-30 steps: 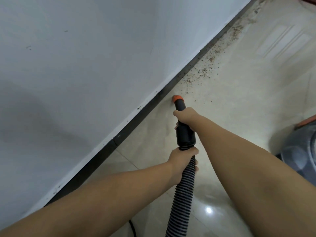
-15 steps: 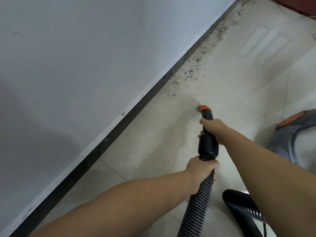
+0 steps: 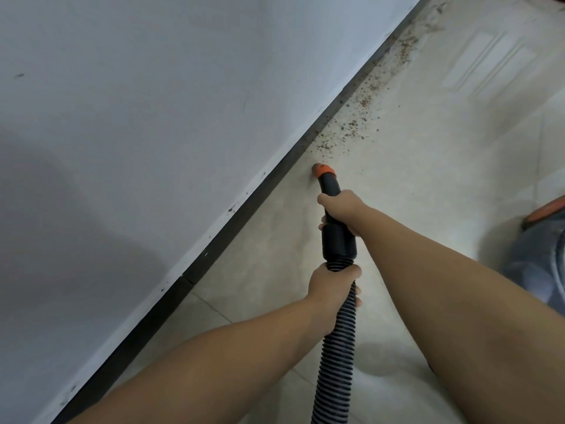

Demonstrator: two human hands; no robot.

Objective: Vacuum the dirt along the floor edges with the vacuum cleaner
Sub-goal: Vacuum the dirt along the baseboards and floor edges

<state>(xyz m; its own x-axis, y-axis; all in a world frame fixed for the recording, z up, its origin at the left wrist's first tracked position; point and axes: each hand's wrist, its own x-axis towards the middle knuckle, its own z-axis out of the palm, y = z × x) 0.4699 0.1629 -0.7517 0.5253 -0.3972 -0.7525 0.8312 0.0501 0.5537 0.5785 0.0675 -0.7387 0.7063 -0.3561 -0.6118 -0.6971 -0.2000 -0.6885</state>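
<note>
A black vacuum nozzle [image 3: 334,228] with an orange tip [image 3: 322,170] points down at the pale tiled floor, close to the dark skirting board [image 3: 269,182]. My right hand [image 3: 344,208] grips the nozzle's upper part. My left hand [image 3: 331,284] grips the ribbed black hose [image 3: 337,356] just below the nozzle's collar. Brown dirt crumbs [image 3: 351,127] lie scattered along the skirting, just beyond the orange tip and on toward the far corner.
A white wall [image 3: 137,117] fills the left side above the skirting. The grey vacuum body [image 3: 541,264] with an orange part stands at the right edge. Pale floor tiles [image 3: 443,166] stretch to the right of the dirt line.
The nozzle has swung back from the open floor toward the skirting, and its orange tip now sits just short of the dirt. Both hands keep their hold. The hose loop has left view.
</note>
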